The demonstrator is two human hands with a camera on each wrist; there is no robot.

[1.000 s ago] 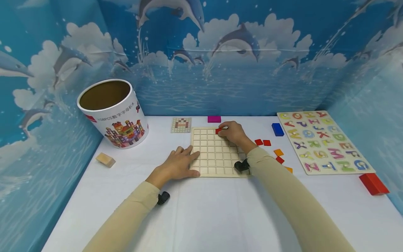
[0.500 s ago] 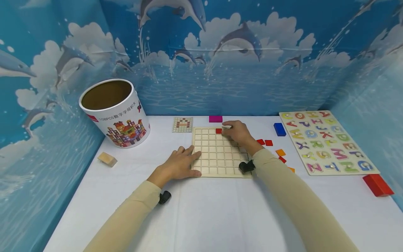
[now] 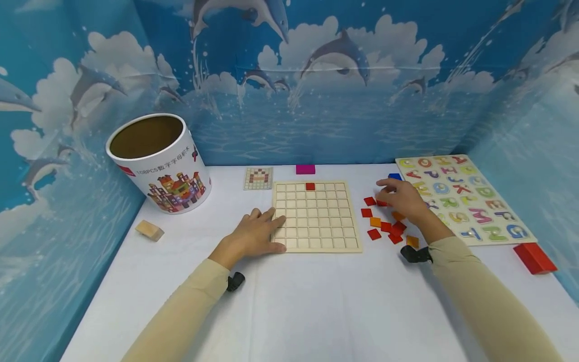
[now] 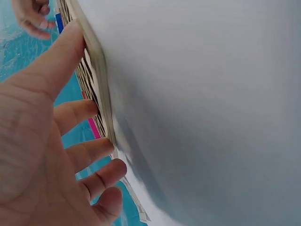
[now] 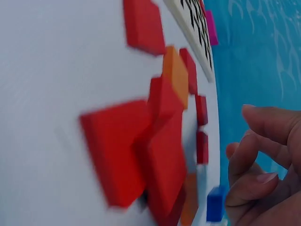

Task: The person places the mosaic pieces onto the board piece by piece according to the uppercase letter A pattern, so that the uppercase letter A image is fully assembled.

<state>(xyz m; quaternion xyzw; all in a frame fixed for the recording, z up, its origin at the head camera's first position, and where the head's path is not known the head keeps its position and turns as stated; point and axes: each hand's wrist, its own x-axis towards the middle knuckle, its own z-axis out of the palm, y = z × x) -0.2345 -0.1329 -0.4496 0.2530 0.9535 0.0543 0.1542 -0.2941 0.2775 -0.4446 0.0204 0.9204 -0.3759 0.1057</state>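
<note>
Our left hand [image 3: 254,234] lies flat with spread fingers on the grid board [image 3: 316,216], so it cannot slide. Our right hand [image 3: 404,198] hangs loosely curled over the red tiles [image 3: 383,226], pinching nothing we can see.

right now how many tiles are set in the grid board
1. A single red tile sits in the top row of the wooden grid board, near the middle. The left hand covers the board's lower left edge, so something could be hidden there.
</note>
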